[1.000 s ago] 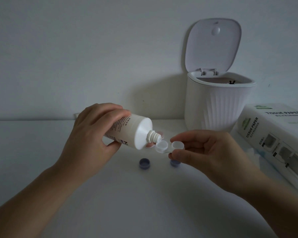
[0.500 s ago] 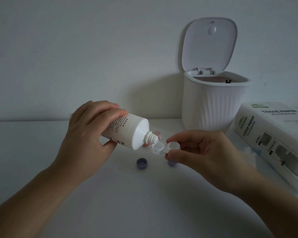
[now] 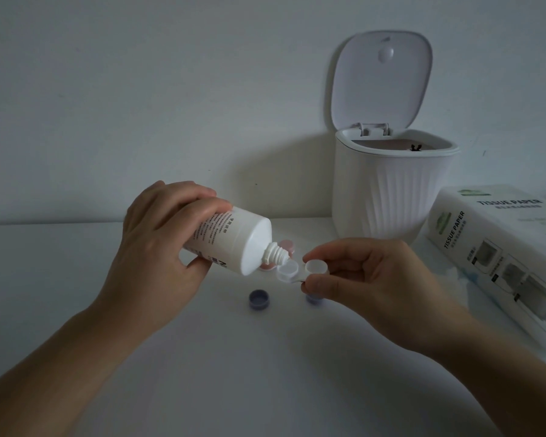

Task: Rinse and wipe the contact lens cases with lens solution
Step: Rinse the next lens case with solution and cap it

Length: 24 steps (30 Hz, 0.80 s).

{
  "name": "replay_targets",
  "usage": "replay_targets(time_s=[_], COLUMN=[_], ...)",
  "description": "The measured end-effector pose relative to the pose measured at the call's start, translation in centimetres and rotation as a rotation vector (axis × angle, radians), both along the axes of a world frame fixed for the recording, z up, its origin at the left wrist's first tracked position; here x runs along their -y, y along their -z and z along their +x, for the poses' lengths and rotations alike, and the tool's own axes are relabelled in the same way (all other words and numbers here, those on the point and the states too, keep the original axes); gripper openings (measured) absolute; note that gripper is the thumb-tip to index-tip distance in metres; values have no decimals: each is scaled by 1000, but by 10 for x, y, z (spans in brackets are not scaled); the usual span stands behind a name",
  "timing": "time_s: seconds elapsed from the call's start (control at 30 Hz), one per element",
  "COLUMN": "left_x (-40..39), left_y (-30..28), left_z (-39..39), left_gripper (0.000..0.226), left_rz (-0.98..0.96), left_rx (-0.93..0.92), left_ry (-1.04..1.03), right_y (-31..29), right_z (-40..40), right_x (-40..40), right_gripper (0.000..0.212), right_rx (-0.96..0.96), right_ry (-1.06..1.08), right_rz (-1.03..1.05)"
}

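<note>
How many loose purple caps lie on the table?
2. One cap sits in the open below the bottle; the other cap is half hidden under the right hand. More may be hidden.

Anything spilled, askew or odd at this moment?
Nothing stands out. The left hand tips the solution bottle over the lens case pinched by the right hand; no spill shows on the table.

White bottle [image 3: 230, 244], dark print; clear case [image 3: 300, 270]; purple caps [image 3: 259, 299]; pink case [image 3: 286, 247]; white ribbed bin [image 3: 388, 197].
</note>
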<state>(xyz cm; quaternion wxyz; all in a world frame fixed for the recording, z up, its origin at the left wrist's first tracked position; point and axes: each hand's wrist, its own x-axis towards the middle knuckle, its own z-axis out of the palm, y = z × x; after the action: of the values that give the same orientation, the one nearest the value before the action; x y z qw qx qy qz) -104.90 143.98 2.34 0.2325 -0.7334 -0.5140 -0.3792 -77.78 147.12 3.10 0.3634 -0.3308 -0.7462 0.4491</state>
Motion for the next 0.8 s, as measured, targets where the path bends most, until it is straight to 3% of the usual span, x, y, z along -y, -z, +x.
replay_targets(time_s=[0.8], left_x=[0], left_y=[-1], left_z=[0], left_gripper=[72], left_rz=[35], left_rx=[-29], left_ry=[10], right_y=[1], right_z=[0], right_x=[0], right_gripper=[22], right_rx=[-17], right_ry=[1], right_rz=[-4])
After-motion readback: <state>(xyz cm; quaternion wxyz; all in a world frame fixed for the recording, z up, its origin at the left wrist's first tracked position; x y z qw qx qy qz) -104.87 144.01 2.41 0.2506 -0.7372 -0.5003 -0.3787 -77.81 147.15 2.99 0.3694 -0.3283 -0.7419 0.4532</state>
